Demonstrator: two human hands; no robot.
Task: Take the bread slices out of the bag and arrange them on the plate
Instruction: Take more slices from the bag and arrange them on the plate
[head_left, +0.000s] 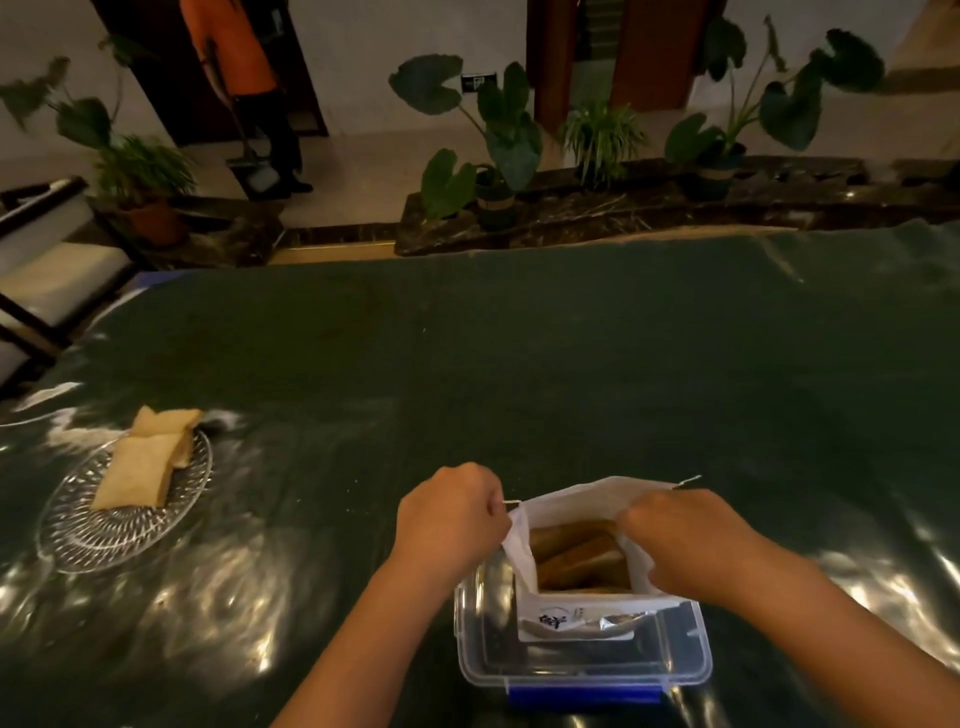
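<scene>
A white bread bag (582, 616) stands upright inside a clear plastic box (582, 670) at the near edge of the table. Its mouth is pulled wide, showing several brown slices (579, 553) inside. My left hand (449, 512) pinches the bag's left rim. My right hand (680, 535) grips the right rim, fingers curled over the edge. Far to the left sits a clear glass plate (78, 535) with two pale slices (143, 470) lying on it, one overlapping the other.
The table is covered with a dark green glossy sheet (519, 364). Potted plants (498, 150) line a ledge behind it. A person in orange (244, 67) stands at the far left back. A chair (47, 270) stands off the table's left corner.
</scene>
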